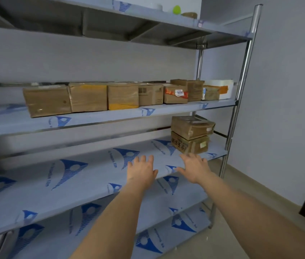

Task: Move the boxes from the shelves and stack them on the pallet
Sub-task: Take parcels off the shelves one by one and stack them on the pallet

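Note:
Two brown cardboard boxes are stacked at the right end of the lower middle shelf (84, 176): an upper box (192, 127) tilted on a lower box (191, 144). My left hand (142, 170) and my right hand (194, 168) reach out over that shelf with fingers spread, both empty. The right fingertips are just in front of the lower box, apart from it as far as I can tell. On the shelf above (95, 117) stands a row of several taped boxes, one with a "5006" sticker (175, 95). The pallet is out of view.
The steel rack has a chrome post (241, 85) at its right front corner. Small items, one a green ball (176, 9), sit on the top shelf. A white foam box (225, 88) ends the row. Tiled floor (245, 212) lies to the right, beside the wall.

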